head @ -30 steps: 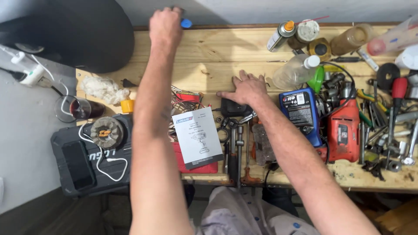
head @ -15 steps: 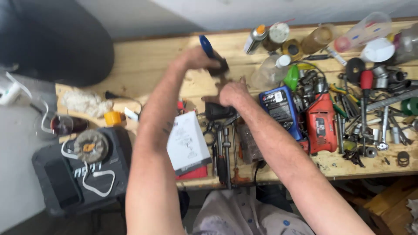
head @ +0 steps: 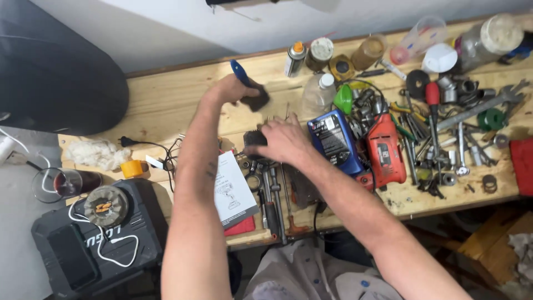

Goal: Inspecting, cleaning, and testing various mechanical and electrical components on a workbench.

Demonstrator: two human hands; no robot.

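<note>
Two hands: left hand (head: 233, 89) fingers clamp blue-handled black brush (head: 250, 89); right hand (head: 283, 141) fingers curled over black part (head: 254, 139).

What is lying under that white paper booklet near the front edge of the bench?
A red flat thing pokes out below the white booklet, on the wooden bench. The left forearm crosses the booklet's left side, so what lies beneath there is hidden.

Blue-handled tool (head: 240, 71), red drill (head: 385, 149) (black grip), pale wooden bench (head: 161, 105)
</note>
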